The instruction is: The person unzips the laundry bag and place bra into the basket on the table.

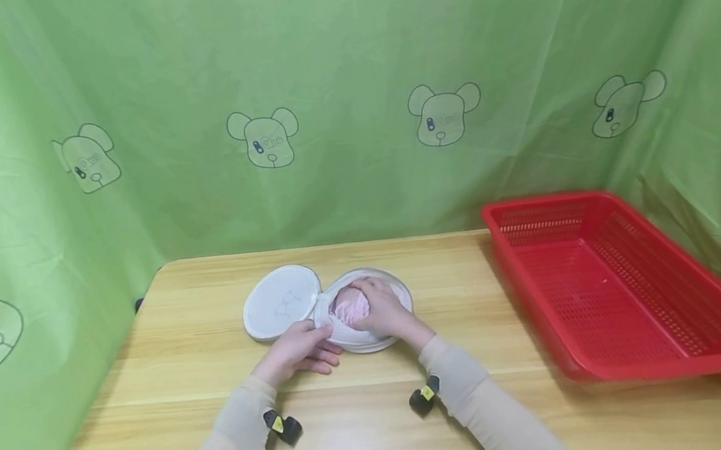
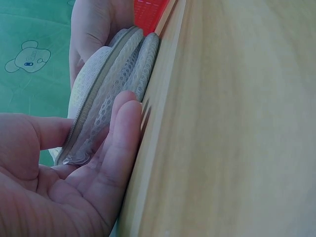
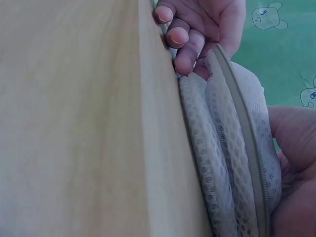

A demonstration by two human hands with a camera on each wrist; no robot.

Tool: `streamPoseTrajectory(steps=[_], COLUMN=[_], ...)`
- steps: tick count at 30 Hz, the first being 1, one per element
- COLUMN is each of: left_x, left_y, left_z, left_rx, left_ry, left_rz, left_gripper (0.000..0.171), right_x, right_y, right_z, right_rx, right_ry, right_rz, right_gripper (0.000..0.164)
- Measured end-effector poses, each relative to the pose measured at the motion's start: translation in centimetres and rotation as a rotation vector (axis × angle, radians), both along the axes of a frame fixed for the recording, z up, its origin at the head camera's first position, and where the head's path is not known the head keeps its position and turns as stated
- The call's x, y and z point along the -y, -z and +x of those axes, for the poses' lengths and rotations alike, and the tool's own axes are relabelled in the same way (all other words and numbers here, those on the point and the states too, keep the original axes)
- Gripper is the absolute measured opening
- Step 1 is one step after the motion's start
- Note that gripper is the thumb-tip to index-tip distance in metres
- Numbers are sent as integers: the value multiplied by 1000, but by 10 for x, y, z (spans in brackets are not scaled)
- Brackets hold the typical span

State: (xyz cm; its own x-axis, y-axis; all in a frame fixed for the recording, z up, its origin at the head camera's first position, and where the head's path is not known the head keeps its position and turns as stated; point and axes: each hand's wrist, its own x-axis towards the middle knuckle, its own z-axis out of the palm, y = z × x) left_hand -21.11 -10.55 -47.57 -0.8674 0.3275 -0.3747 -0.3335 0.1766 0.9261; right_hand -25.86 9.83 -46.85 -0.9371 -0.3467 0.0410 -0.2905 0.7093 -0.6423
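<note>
A round white mesh laundry bag (image 1: 348, 338) with a zippered edge lies on the wooden table (image 1: 232, 385), its lid (image 1: 283, 303) folded back to the left. Inside it sits a crumpled pink cloth (image 1: 351, 305). My left hand (image 1: 297, 350) pinches the near-left rim between thumb and fingers, the other fingers extended low along the bag's side. Reaching in from the right, my right hand (image 1: 386, 314) grips the pink cloth with thumb and fingers spread around it. Both wrist views show the bag's layered mesh wall (image 2: 116, 89) and zipper (image 3: 247, 128); the cloth is hidden there.
A red plastic basket (image 1: 560, 336) with perforated sides stands at the table's right. Green curtains (image 1: 341, 43) printed with bear heads close off the back and both sides. Each sleeve carries a small black wrist camera (image 1: 283, 427).
</note>
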Motion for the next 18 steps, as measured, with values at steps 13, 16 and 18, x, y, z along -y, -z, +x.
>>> streamPoseTrajectory(steps=[13,16,18], left_x=[0,0,0], left_y=[1,1,1], left_z=[0,0,0], left_rx=[-6,-6,-5], left_ry=[-1,0,1], left_rz=[-2,0,-1], left_gripper=[33,33,33], right_x=[-6,-6,-7], right_y=[-1,-2,-2], right_z=[-2,-2,-2], right_rx=[14,23,21], right_ry=[-72,-72,-69], right_rz=[4,-1,-6], right_gripper=[84,84,84])
